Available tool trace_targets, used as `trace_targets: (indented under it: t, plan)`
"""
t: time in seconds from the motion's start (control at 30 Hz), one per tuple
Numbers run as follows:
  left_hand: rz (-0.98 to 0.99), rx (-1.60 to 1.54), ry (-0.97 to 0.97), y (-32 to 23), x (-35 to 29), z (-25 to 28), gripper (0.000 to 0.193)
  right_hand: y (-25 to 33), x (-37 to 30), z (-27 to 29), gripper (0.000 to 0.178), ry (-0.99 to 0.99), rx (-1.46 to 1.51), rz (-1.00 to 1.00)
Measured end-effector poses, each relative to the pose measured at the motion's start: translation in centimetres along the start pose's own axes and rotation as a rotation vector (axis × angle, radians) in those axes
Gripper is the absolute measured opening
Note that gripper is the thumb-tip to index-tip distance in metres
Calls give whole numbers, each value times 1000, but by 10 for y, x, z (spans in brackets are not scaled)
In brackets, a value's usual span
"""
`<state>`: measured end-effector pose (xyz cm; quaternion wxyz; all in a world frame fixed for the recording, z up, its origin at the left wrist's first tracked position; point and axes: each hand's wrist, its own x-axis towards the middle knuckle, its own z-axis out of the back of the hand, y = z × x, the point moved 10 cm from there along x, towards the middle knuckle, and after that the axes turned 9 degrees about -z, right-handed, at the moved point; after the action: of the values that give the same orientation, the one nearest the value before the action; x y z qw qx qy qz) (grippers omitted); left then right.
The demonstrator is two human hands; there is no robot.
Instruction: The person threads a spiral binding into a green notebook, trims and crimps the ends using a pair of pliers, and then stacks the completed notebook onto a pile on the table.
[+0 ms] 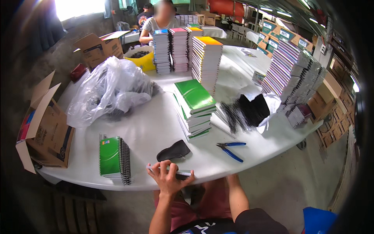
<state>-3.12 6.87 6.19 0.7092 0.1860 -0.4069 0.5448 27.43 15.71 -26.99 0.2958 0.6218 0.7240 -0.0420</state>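
Observation:
At the table's front edge my left hand [168, 178] grips a thin notebook [182, 172], seen nearly edge-on, its fingers over the top and thumb at the right end. My right forearm [237, 199] reaches to the table edge, where the hand is hidden. Just beyond my left hand lies a black cloth-like piece [173, 151]. To its left sits a stack of green spiral-bound notebooks [110, 156]. A taller pile of green notebooks [194, 97] stands further back. Blue-handled cutting pliers [232, 150] rest open on the right, near loose black spiral coils [233, 119].
A clear plastic bag [109, 91] with dark contents and an open cardboard box [52, 132] occupy the left. Tall notebook stacks [206, 62] and a yellow tub [142, 62] stand farther back. Wrapped notebooks [294, 74] rise at right. A person [161, 21] sits across the white table [136, 171].

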Motion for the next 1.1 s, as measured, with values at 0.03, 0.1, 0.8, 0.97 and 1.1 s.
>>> trace_targets:
  t: [0.03, 0.1, 0.8, 0.97, 1.1]
  plan:
    - [-20, 6, -2, -2, 2, 2, 43, 2, 1, -6, 37, -21, -7, 6]
    - [-6, 8, -16, -4, 1, 2, 43, 10, 7, -8, 37, -61, -32, 21]
    - [63, 14, 20, -17, 3, -9, 45, 173, -254, -107, 30, -195, -866, 705]
    - [75, 61, -7, -15, 1, -6, 40, 21, -225, -267, 21, 338, -1555, 665]
    - [66, 49, -17, -16, 0, -4, 39, -18, -209, -311, 22, 409, -1630, 792]
